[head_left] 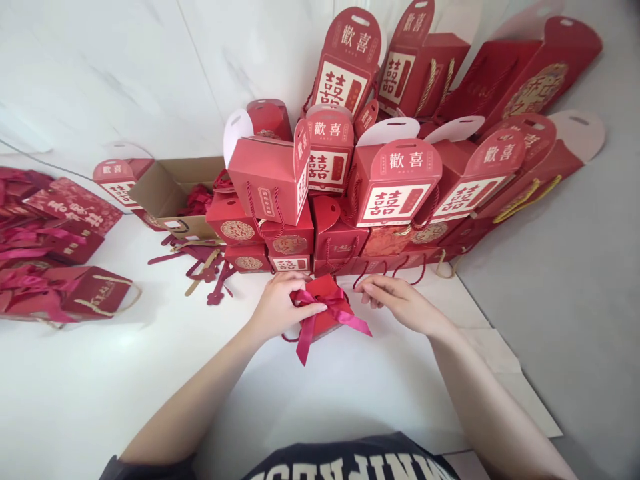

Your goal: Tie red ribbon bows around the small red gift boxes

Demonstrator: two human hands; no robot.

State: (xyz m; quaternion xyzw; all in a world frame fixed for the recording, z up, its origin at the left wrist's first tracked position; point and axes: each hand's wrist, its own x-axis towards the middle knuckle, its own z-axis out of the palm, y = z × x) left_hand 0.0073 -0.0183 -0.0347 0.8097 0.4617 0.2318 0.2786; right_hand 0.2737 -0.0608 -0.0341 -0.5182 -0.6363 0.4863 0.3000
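A small red gift box [327, 325] stands on the white table in front of me, topped by a pink ribbon [307, 337] tied in a bow with its tails hanging over the sides. My left hand [287, 300] grips the box from its left, thumb pressed over the ribbon's knot. To the right of the box, my right hand [393, 298] hovers apart from it with fingers curled together. Whether anything is between those fingertips I cannot make out. A dark red cord handle shows beside the box, low on the left.
Stacked red gift boxes [290, 243] form a wall just behind my hands. An open cardboard box [175, 175] holds red ribbon bundles. Flat red and gold strips [207, 263] lie before it. Ribboned boxes [95, 293] are grouped at far left. The white table [150, 373] ends at right.
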